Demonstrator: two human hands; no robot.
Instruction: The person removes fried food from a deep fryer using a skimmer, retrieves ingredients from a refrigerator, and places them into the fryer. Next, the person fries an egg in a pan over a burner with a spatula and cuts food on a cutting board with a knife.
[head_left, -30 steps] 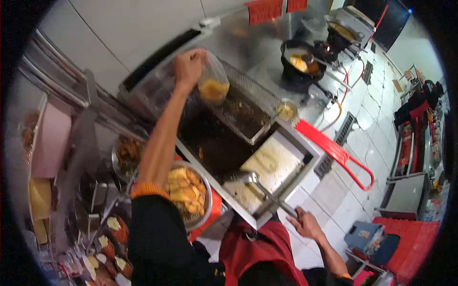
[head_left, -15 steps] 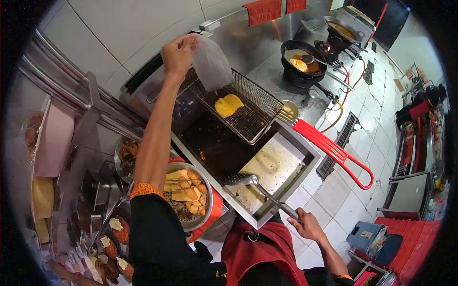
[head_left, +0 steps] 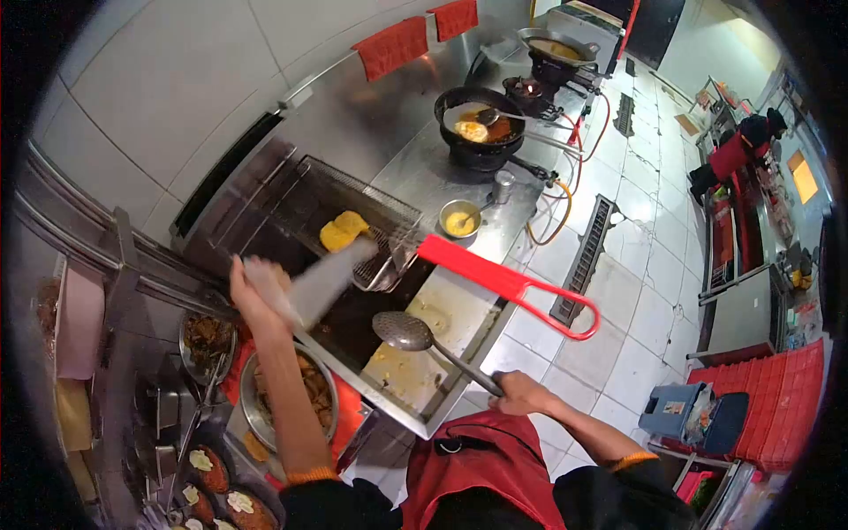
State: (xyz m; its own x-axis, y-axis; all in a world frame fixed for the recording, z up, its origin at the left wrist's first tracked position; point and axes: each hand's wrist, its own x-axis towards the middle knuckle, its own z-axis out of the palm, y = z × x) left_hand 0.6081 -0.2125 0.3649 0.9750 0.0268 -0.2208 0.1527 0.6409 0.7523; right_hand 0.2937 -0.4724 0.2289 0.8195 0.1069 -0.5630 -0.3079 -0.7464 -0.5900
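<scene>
My left hand point(head_left: 259, 296) grips a clear plastic bag point(head_left: 329, 281), smeared by motion, over the near left side of the deep fryer point(head_left: 428, 422). In the wire fry basket point(head_left: 382, 201) lies a yellow, flat piece of food point(head_left: 344, 231), partly behind the bag. The basket's red handle point(head_left: 503, 281) sticks out to the right across the fryer. My right hand point(head_left: 523, 393) is closed around the handle of a slotted spoon point(head_left: 403, 331). The spoon's perforated bowl is raised above the fryer's metal ledge, clear of the dark oil point(head_left: 340, 334).
Behind the fryer stand a black wok point(head_left: 477, 146) with an egg and a small bowl of yellow liquid point(head_left: 460, 219). A metal bowl of fried food point(head_left: 329, 389) sits below my left forearm. Gas hoses point(head_left: 565, 203) hang off the counter. Another person point(head_left: 742, 150) is far right.
My left hand has come down and toward me with the plastic bag, away from above the basket. The slotted spoon has lifted and shifted left with my right hand. The camera view has turned.
</scene>
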